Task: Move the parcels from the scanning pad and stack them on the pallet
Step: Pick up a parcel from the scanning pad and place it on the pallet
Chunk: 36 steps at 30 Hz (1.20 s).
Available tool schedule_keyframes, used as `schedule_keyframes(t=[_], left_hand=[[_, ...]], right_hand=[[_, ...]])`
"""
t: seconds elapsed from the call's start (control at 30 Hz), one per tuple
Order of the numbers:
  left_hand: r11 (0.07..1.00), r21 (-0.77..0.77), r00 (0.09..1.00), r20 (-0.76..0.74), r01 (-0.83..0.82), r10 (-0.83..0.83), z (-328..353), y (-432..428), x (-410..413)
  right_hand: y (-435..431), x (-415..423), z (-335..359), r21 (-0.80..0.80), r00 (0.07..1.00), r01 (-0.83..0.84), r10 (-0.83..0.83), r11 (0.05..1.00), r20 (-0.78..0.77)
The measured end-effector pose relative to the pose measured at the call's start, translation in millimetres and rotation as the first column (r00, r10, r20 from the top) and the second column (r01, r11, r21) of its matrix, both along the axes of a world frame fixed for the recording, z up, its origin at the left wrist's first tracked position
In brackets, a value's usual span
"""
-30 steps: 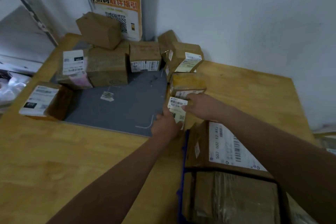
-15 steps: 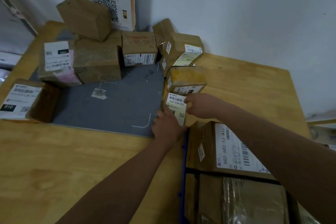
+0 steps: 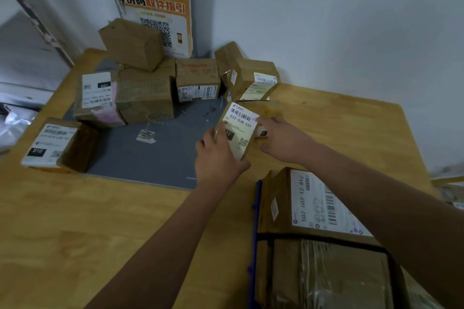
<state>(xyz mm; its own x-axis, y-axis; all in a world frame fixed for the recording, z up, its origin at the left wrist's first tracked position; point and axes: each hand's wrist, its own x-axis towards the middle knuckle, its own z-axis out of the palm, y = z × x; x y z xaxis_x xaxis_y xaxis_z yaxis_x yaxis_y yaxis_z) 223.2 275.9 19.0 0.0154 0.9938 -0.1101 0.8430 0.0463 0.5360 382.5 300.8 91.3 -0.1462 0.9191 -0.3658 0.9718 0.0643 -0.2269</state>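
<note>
I hold a small cardboard parcel (image 3: 241,125) with a white label reading 032-038-E01, tilted up above the right edge of the grey scanning pad (image 3: 150,158). My left hand (image 3: 217,155) grips its near left side. My right hand (image 3: 281,140) grips its right side. Several more brown parcels (image 3: 145,93) crowd the pad's far half and corner. At the lower right, a large labelled box (image 3: 313,206) and a tape-wrapped box (image 3: 326,273) lie stacked on the blue pallet (image 3: 254,233), of which only the edge shows.
The pad lies on a wooden table (image 3: 75,233). A parcel marked 010 (image 3: 55,143) sits at the pad's left edge. An orange QR-code poster (image 3: 160,22) leans against the wall behind the pile. The grey wall closes the back and right.
Both hands have lifted the labelled parcel off the table edge and tilted it upward; before, it stood low beside another parcel. The camera view shifted slightly.
</note>
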Motion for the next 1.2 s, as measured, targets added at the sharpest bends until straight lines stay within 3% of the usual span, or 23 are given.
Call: schedule_keyframes(t=[0.13,0.27,0.53,0.7,0.83,1.0,1.2], left_hand=[[0.988,0.114,0.991,-0.090,0.105,-0.095,22.8,-6.2,1.1],[0.959,0.186,0.964,-0.197,0.213,-0.176,50.0,-17.0,13.7],[0.884,0.319,0.926,-0.276,0.342,-0.258,129.8,-64.9,86.8],[0.794,0.373,0.870,-0.317,0.480,-0.378,164.3,-122.1,170.8],[0.707,0.405,0.813,-0.346,0.580,-0.469,168.0,-163.5,245.9],[0.653,0.446,0.781,-0.214,0.612,-0.586,161.1,-211.9,316.4],[0.641,0.285,0.690,-0.122,0.713,-0.714,149.9,-258.8,363.5]], right_hand=[[-13.4,11.7,17.0,0.196,0.991,-0.084,0.061,0.977,0.119],[-31.2,25.1,32.6,0.277,0.968,-0.173,0.111,0.945,0.225],[-86.3,105.4,77.6,0.491,0.981,-0.174,0.105,0.853,0.166],[-153.6,199.9,99.8,0.649,0.981,-0.174,0.076,0.740,0.177],[-210.0,279.8,99.8,0.670,0.985,-0.159,0.071,0.725,0.158],[-274.6,354.5,97.6,0.589,0.998,-0.048,0.012,0.806,0.065],[-338.3,406.4,78.1,0.563,0.999,0.029,-0.046,0.826,0.016]])
